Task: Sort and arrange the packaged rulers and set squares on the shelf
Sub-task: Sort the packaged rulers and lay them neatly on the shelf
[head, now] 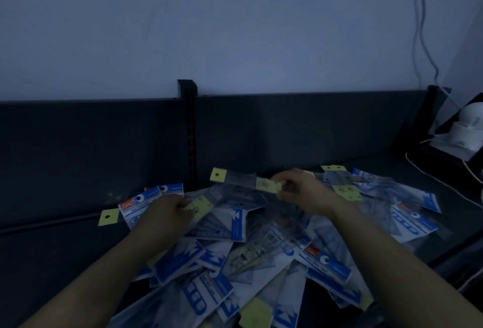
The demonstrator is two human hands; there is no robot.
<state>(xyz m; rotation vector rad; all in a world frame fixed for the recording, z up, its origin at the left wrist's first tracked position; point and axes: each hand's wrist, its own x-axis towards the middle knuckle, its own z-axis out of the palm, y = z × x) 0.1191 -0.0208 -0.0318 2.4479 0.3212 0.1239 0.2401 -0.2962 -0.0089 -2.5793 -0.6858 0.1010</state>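
Dim scene. Left hand fingers curled, pinching yellow header tab of clear packet. Right hand fingers closed on second yellow tab. Heap of blue-and-clear packaged rulers and set squares spread across dark shelf.

Dim, bluish light over everything. Dark grey shelf with a black slotted upright at its back edge. Clear packets with blue-and-white header cards, white lettering, small orange-red logos. Pale yellow hang tabs with black punched holes. White device and white cable at the right edge. Grey-blue wall behind.
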